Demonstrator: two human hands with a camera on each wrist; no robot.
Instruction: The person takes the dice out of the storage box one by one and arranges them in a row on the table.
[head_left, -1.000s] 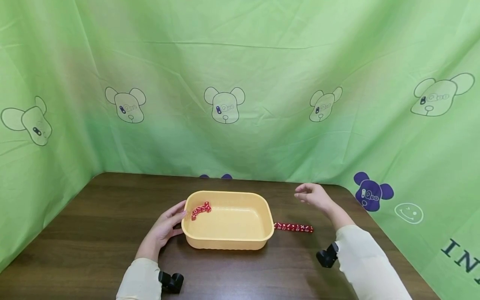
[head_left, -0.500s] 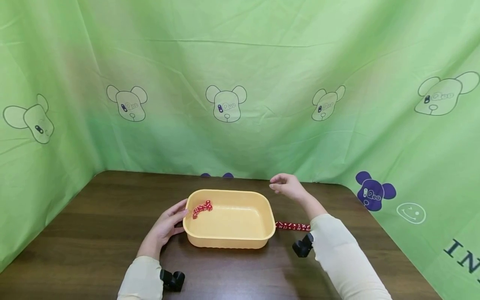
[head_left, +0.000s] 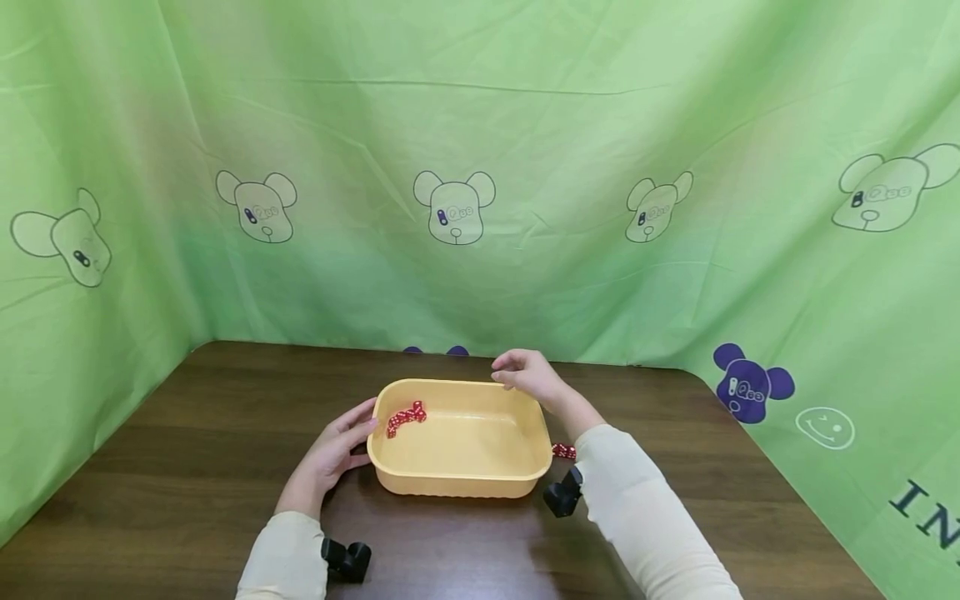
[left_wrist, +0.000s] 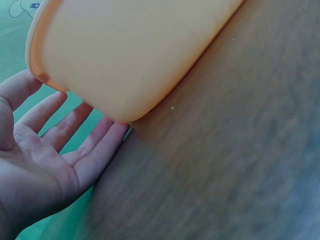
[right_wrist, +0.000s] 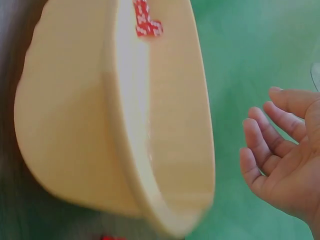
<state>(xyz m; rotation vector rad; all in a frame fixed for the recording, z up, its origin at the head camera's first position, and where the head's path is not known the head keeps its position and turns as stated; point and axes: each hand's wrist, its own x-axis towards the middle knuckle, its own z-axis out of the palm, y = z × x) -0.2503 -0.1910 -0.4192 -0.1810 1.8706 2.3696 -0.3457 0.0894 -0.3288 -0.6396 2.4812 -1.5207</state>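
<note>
A yellow tub point(head_left: 480, 483) is sitting at the centre of the head view on a brown table point(head_left: 187, 467), low in the frame. The left hand point(head_left: 330, 454) is lying just left of the tub with its fingers straight and spread, the fingertips point(left_wrist: 112, 131) touching the tub's left wall near the rim; it is gripping nothing. In the left wrist view the same open palm is filling the lower left, with the tub's rounded corner point(left_wrist: 135, 55) sitting above the fingers.

The right hand point(head_left: 525, 377) is hovering at the tub's far right corner, just above the rim, its fingers loosely curled and holding nothing that shows. The right wrist view is showing this hand point(right_wrist: 285, 160) at the right edge, relaxed and apart from the tub's rim point(right_wrist: 150, 150) (which is filling the left and centre of that frame).

Inside the tub, in its upper-left corner, a short curved row of red dice point(head_left: 403, 417) is lying against the wall; the right wrist view is catching them point(right_wrist: 146, 22) at the top. More red dice point(head_left: 562, 451) are lying on the table just right of the tub, mostly hidden behind the right sleeve point(head_left: 637, 517). A green cloth point(head_left: 525, 125) printed with bear heads is hanging behind and beside the table.
</note>
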